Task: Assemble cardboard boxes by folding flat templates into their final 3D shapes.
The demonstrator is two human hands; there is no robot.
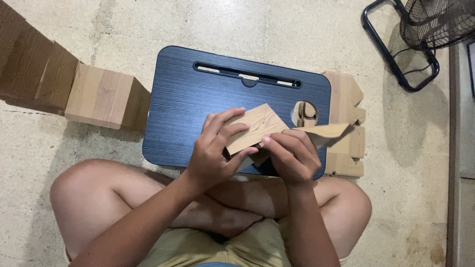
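Note:
A wood-grain paper box piece (260, 126), partly folded, is held over a dark blue lap tray (183, 99). My left hand (215, 148) grips its left side, thumb under and fingers on top. My right hand (293, 155) pinches the lower right part, where a loose flap (329, 132) sticks out to the right. What lies under the piece, between my hands, is hidden.
Folded wood-grain boxes (106, 96) stand in a row at the left on the concrete floor. Flat unfolded wood-grain cutouts (346, 123) lie right of the tray. A black fan with its stand (425, 29) sits at the top right. My crossed legs are below the tray.

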